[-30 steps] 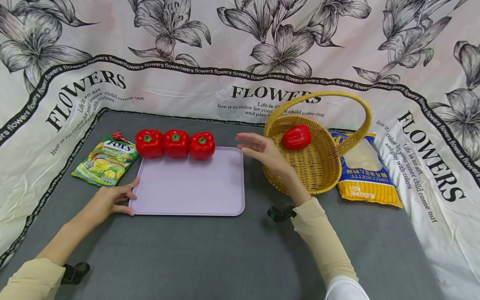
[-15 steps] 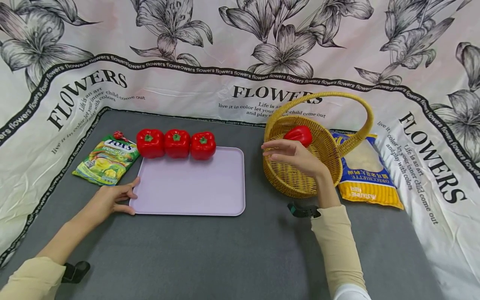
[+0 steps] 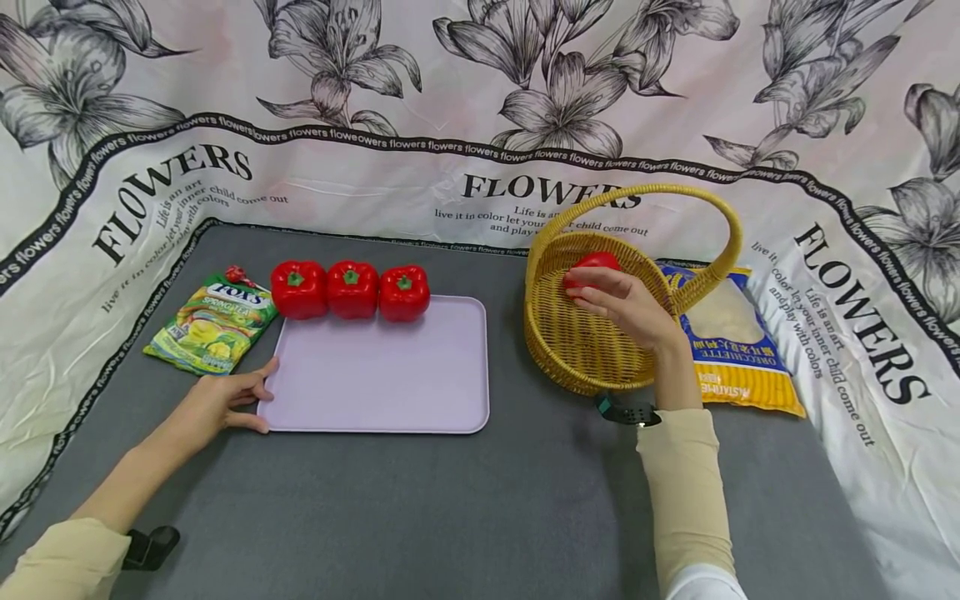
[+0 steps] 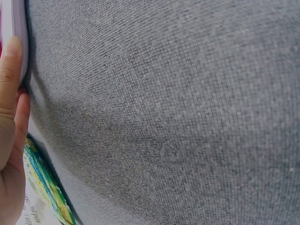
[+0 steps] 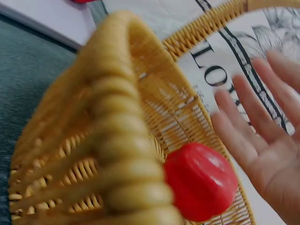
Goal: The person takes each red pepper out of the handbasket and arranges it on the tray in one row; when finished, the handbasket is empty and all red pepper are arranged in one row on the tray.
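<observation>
Above the yellow wicker basket, my right hand hovers with its fingers spread, overlapping a red bell pepper in the head view. The right wrist view shows the pepper inside the basket and the hand apart from it, holding nothing. My left hand rests at the left edge of a pale lilac tray, thumb by the near corner. In the left wrist view, the thumb lies straight against the tray rim. Three red bell peppers stand in a row along the tray's far edge.
A green candy bag lies left of the tray, just beyond my left hand. Partly behind the basket is a blue and yellow pasta bag. The basket's tall handle arches over its opening. Flower-printed cloth borders the grey table.
My right hand has moved right, from between tray and basket to over the basket, close to the pepper inside. My left hand and the tray have stayed put.
</observation>
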A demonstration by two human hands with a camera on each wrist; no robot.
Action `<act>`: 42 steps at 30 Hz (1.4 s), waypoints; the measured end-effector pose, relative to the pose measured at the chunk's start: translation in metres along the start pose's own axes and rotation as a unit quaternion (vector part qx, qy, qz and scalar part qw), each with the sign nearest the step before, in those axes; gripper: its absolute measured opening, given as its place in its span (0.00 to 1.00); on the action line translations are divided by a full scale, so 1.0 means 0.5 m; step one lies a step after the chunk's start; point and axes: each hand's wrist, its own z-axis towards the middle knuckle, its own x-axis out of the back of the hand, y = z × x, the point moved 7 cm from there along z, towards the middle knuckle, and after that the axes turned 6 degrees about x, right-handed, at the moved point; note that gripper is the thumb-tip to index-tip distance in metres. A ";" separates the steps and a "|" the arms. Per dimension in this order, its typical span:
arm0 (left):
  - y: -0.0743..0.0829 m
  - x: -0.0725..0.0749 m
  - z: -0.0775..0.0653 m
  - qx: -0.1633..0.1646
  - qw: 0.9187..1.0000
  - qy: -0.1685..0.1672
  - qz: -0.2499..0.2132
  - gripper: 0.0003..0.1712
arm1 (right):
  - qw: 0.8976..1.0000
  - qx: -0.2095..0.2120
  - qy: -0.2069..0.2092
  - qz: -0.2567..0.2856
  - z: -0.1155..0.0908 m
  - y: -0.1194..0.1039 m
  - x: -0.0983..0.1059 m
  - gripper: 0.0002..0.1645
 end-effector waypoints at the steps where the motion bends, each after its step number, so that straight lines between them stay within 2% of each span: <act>1: 0.000 0.000 0.000 0.001 1.000 0.001 0.005 0.29 | 1.000 0.001 0.025 0.009 -0.001 -0.001 0.012 0.21; 5: 0.001 -0.001 0.000 -0.011 1.000 0.011 0.024 0.40 | 0.993 -0.004 0.113 0.024 -0.006 -0.003 0.053 0.24; 8: -0.002 -0.002 -0.002 -0.010 1.000 0.010 0.017 0.32 | 0.982 -0.038 0.182 0.008 -0.012 -0.002 0.077 0.29; 12: -0.006 -0.004 -0.005 -0.004 1.000 0.005 0.001 0.21 | 0.955 -0.098 0.280 -0.007 -0.017 0.006 0.101 0.36; 17: -0.008 -0.006 -0.006 -0.005 1.000 0.004 -0.001 0.21 | 0.920 -0.148 0.363 -0.020 -0.017 0.022 0.116 0.39; 21: -0.006 -0.006 -0.006 -0.015 1.000 0.008 -0.001 0.19 | 0.897 -0.170 0.408 -0.010 -0.019 0.036 0.125 0.40; 27: -0.003 -0.005 -0.008 -0.029 0.999 0.016 0.006 0.19 | 0.862 -0.199 0.465 0.044 -0.027 0.058 0.137 0.42; 29: -0.002 -0.003 -0.008 -0.031 0.999 0.019 0.010 0.19 | 0.847 -0.213 0.481 0.080 -0.028 0.068 0.137 0.39; 35: -0.001 -0.002 -0.005 -0.025 0.999 0.020 0.024 0.25 | 0.796 -0.238 0.513 0.214 -0.025 0.096 0.122 0.47; 38: -0.001 -0.002 -0.003 -0.017 0.999 0.016 0.025 0.27 | 0.784 -0.240 0.524 0.231 -0.019 0.098 0.118 0.47; 40: -0.002 -0.002 -0.002 -0.017 1.000 0.016 0.021 0.23 | 0.773 -0.239 0.534 0.244 -0.013 0.107 0.126 0.42; 42: -0.002 -0.002 -0.001 -0.017 1.000 0.015 0.014 0.21 | 0.768 -0.230 0.540 0.257 -0.006 0.106 0.124 0.39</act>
